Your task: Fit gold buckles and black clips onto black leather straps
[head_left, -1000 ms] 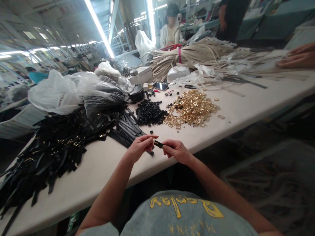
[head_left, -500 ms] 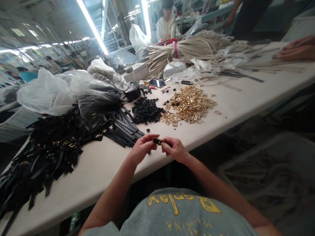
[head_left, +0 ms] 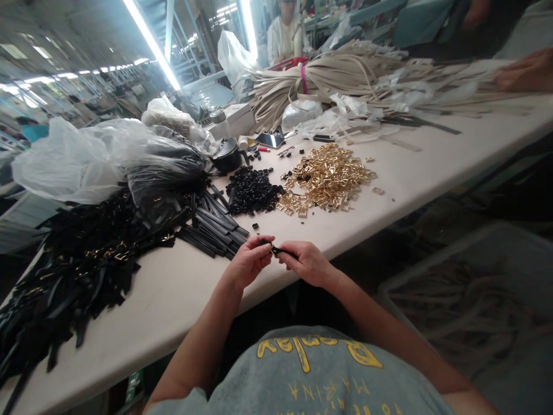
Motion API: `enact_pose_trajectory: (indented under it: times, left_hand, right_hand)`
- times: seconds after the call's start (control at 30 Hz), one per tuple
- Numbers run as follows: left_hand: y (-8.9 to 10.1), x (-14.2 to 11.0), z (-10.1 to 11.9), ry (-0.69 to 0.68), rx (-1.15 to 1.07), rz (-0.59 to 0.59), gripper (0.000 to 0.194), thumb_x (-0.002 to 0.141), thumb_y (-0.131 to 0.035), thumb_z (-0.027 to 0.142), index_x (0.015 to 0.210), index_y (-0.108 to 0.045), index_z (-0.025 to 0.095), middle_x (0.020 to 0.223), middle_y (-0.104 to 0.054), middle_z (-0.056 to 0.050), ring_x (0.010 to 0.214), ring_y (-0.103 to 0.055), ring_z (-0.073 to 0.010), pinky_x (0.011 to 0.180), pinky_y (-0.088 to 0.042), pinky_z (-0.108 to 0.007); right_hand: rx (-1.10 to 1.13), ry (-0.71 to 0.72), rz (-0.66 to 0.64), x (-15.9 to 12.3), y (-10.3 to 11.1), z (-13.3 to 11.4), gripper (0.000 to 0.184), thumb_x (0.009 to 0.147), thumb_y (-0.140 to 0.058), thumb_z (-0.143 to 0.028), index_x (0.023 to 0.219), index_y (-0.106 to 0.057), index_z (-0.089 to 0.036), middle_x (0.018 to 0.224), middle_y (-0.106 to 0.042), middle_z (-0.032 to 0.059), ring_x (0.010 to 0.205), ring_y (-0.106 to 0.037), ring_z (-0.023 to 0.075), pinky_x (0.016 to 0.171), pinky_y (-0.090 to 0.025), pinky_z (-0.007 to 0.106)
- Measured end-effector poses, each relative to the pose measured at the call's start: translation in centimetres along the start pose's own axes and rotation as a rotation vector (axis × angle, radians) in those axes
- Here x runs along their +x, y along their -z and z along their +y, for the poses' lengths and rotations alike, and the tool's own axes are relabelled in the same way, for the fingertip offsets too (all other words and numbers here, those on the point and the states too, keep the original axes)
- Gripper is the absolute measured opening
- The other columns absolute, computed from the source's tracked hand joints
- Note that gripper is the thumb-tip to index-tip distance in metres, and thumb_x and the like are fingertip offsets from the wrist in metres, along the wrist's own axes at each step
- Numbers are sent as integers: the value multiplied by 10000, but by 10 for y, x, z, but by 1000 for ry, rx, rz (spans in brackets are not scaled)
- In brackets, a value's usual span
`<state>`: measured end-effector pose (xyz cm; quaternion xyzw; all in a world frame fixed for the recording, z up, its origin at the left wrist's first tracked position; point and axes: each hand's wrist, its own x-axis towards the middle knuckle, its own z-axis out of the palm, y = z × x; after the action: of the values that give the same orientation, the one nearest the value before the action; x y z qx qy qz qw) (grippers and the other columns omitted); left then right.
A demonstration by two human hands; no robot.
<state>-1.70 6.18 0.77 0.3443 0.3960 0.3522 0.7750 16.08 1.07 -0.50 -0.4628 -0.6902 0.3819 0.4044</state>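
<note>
Over the table's near edge, my left hand and my right hand meet, both closed in a pinch on one small piece. It is a short black strap with a bit of gold at my left fingertips, apparently a buckle, mostly covered by the fingers. Just beyond my left hand lies a stack of black strap pieces. Farther off are a heap of small black loops and a larger heap of gold buckles.
A tangled pile of black straps with gold buckles covers the table's left side. Behind it are plastic bags, a black pot and a phone. Bundled beige straps lie at the back. Another person's hand rests at far right.
The strap has turned between my hands: its black end faced up at my left fingers, and now its length shows along my right fingers. The gold part is more hidden.
</note>
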Motion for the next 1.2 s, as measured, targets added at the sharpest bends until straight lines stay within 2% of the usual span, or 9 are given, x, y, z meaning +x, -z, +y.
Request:
enact_pose_trajectory:
  times: [0.13, 0.33, 0.5, 0.67, 0.77, 0.87, 1.0, 1.1, 1.2]
  left_hand:
    - [-2, -1, -9, 6, -89, 5, 391, 570, -899, 228, 901, -708, 145, 743, -658, -1, 589, -584, -57, 566, -474, -147]
    - [-9, -5, -13, -20, -34, -10, 427, 569, -899, 257, 913, -674, 141, 749, -647, 1, 621, -593, -81, 590, -477, -180]
    - [-15, -5, -18, -114, -60, 42, 382, 588, -885, 260, 835, -607, 171, 728, -603, 36, 619, -556, -62, 569, -434, -157]
    - [-16, -9, -24, -171, -88, 51, 312, 620, -856, 268, 796, -621, 162, 776, -634, 16, 690, -590, -83, 672, -486, -194]
    - [-14, -13, -25, -160, -87, 28, 318, 615, -851, 245, 860, -665, 164, 853, -671, -7, 750, -623, -107, 730, -512, -227]
    - [-12, -13, -27, -160, -55, 36, 318, 622, -857, 255, 870, -685, 155, 851, -681, -17, 724, -624, -104, 708, -515, -222]
    - [-9, -8, -26, -179, -35, 89, 306, 634, -862, 312, 805, -677, 138, 744, -660, -9, 611, -592, -82, 601, -493, -199]
    - [-4, -4, -22, -216, -58, 165, 341, 598, -881, 317, 797, -668, 140, 718, -646, 7, 568, -577, -72, 557, -482, -189]
    - [0, -3, -18, -229, -74, 224, 394, 538, -904, 317, 788, -653, 145, 697, -634, 20, 551, -572, -68, 539, -480, -183]
  right_hand:
    - [-41, 30, 14, -1, -4, 3, 275, 955, -502, -328, 743, -583, -174, 673, -582, 1, 593, -521, 108, 589, -390, 216]
    - [-74, 68, 27, 0, -7, 9, 344, 960, -508, -393, 701, -571, -175, 641, -576, -4, 582, -505, 109, 592, -355, 222]
    - [-230, 107, 111, 2, -8, 7, 428, 966, -482, -485, 681, -567, -177, 627, -557, 9, 589, -476, 119, 592, -315, 245]
    - [-295, 83, 218, 2, -9, 9, 495, 961, -467, -497, 583, -461, -178, 559, -468, -4, 533, -383, 107, 559, -268, 260]
    - [-282, 54, 231, 1, -7, 9, 482, 951, -481, -461, 563, -438, -176, 538, -435, -12, 519, -363, 100, 542, -254, 262]
    - [-286, 45, 206, 2, -6, 5, 452, 942, -488, -418, 564, -455, -172, 536, -442, -12, 523, -378, 99, 542, -258, 263]
    - [-177, 6, 112, 2, -1, 0, 395, 942, -479, -399, 628, -551, -170, 578, -522, -5, 551, -439, 105, 549, -297, 248]
    - [-53, -46, 42, -1, 3, 0, 253, 913, -524, -344, 752, -628, -178, 629, -579, -15, 568, -478, 107, 552, -332, 230]
    - [-43, -87, 64, -3, 6, 0, 199, 896, -525, -288, 765, -630, -182, 610, -579, -21, 553, -483, 110, 542, -341, 227]
